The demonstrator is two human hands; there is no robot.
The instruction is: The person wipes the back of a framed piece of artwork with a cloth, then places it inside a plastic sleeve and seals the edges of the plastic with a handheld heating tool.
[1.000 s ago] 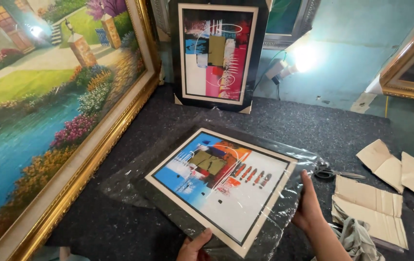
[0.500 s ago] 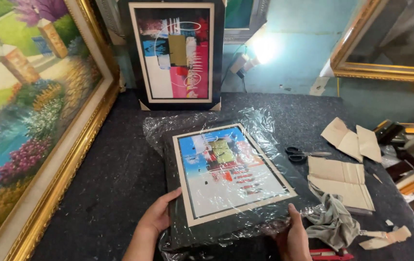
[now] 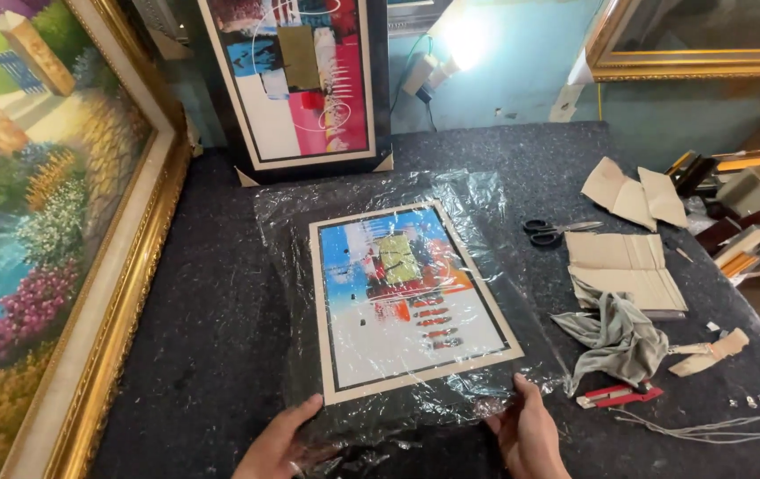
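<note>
Dark felt table, plastic-wrapped abstract picture

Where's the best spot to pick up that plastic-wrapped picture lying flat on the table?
Probably by the two near corners of the wrapped picture, from the near side, where the left hand and right hand sit: it lies flat and wide, and the wrap looks loose and slippery.

Your worktable, covered in dark speckled felt, carries a plastic-wrapped abstract picture at centre. To its right lie black scissors, cardboard pieces, a grey rag, a red cutter and a cord.
</note>
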